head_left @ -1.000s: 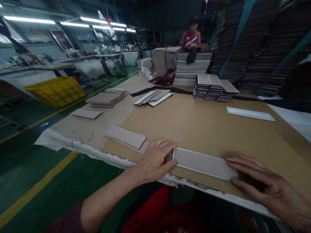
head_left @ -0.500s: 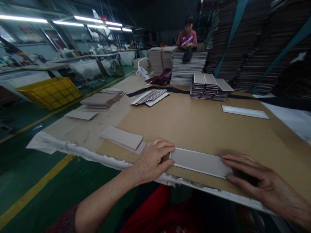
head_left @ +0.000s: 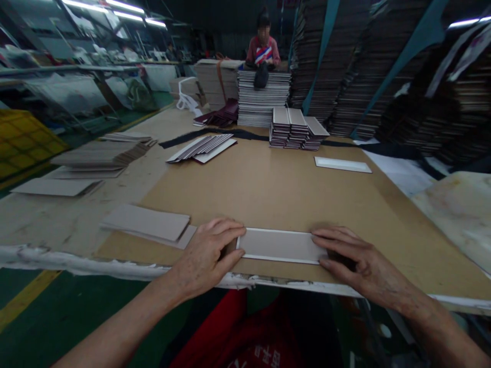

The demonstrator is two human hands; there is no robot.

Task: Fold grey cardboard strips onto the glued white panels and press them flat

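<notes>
A long grey cardboard panel (head_left: 280, 246) with a thin white border lies flat near the table's front edge. My left hand (head_left: 215, 250) grips its left end, thumb at the near corner and fingers at the far corner. At the other end, my right hand (head_left: 349, 253) holds it the same way, its fingertips covering the right corners. Just left of my left hand, a few plain grey cardboard pieces (head_left: 148, 221) lie overlapping. A white-faced strip (head_left: 342, 164) rests alone farther back on the right.
The table (head_left: 245, 189) has a brown sheet on top. Fanned panels (head_left: 203, 148), stacked panels (head_left: 293, 128) and grey boards (head_left: 95, 156) stand farther back. Behind are tall board stacks (head_left: 264, 97) and a person (head_left: 263, 48). A yellow crate (head_left: 26, 143) is at far left.
The view has swung to the right, so things on the table appear farther left. Both hands keep hold of the panel's ends, and it now looks more level in view.
</notes>
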